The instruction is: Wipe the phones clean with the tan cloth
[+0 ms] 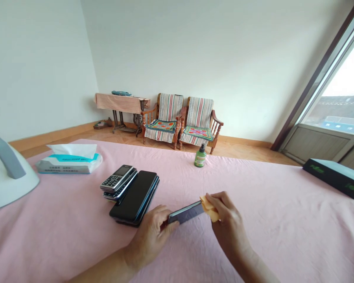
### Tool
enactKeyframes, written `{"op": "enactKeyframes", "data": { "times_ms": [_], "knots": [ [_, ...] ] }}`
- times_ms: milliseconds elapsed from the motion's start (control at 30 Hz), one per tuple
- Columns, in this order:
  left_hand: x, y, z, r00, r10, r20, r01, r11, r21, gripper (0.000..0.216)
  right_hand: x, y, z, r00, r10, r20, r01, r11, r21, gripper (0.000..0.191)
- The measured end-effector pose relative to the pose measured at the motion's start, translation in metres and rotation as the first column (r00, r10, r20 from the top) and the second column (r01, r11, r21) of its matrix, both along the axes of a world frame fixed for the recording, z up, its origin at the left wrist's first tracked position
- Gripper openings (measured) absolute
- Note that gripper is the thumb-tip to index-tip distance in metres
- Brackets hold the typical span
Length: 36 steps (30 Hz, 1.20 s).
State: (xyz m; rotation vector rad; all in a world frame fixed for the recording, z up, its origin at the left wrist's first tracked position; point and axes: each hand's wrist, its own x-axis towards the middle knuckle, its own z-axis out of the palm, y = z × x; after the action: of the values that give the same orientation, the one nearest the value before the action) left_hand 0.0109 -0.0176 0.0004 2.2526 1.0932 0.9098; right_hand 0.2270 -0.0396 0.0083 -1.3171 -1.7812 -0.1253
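My left hand [155,232] grips one end of a dark smartphone [187,212], which is held tilted above the pink cloth. At the phone's other end, my right hand [228,216] pinches a folded yellow cloth [210,209] against its edge. Just left of my left hand lies a stack of black smartphones [135,194]. Beside that stack, keypad phones [117,179] are piled one on another. The phone's far face is hidden from view.
A pink cloth [271,236] covers the surface. On it stand a tissue pack [69,164], a green spray bottle [200,158], a black box [330,181] at right and a white, grey-handled object [6,181] at left. Two wooden chairs [178,133] stand beyond.
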Motion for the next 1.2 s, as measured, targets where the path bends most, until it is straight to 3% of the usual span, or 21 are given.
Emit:
{"op": "enactKeyframes", "data": {
  "times_ms": [67,200,300,367,533,733,1033,1200],
  "knots": [
    [0.0,0.0,0.0,1.0,0.0,-0.002,0.0,1.0,0.011,0.032,-0.001,0.0,0.002,1.0,-0.011,-0.019,0.011,1.0,0.003,0.034],
    [-0.001,0.0,0.0,0.998,-0.042,0.046,0.041,0.999,0.033,0.029,-0.029,-0.012,0.005,0.995,0.102,-0.02,-0.102,0.995,0.007,0.046],
    [-0.001,0.0,-0.001,0.991,-0.091,0.1,0.085,0.995,0.059,0.026,-0.057,-0.021,0.009,0.981,0.196,0.008,-0.196,0.981,-0.013,0.035],
    [0.0,0.001,-0.003,0.988,-0.095,0.12,0.086,0.994,0.073,0.027,-0.071,-0.024,0.011,0.969,0.241,0.054,-0.242,0.97,0.006,0.029],
    [0.002,0.002,-0.005,0.99,-0.075,0.115,0.067,0.995,0.075,0.027,-0.083,-0.027,0.018,0.938,0.237,0.255,-0.273,0.955,0.115,0.037],
    [-0.001,0.002,-0.004,0.991,-0.1,0.089,0.094,0.993,0.072,0.03,-0.068,-0.028,0.016,0.929,0.185,0.322,-0.242,0.96,0.145,0.034],
    [0.0,0.0,-0.001,0.999,-0.036,0.016,0.035,0.998,0.048,0.033,-0.006,-0.006,0.003,0.996,0.093,-0.016,-0.093,0.996,0.001,0.041],
    [0.001,0.002,-0.001,1.0,-0.02,-0.014,0.02,0.999,0.025,0.033,0.006,0.0,0.001,0.991,0.052,-0.124,-0.053,0.999,-0.003,0.033]
  ]
}}
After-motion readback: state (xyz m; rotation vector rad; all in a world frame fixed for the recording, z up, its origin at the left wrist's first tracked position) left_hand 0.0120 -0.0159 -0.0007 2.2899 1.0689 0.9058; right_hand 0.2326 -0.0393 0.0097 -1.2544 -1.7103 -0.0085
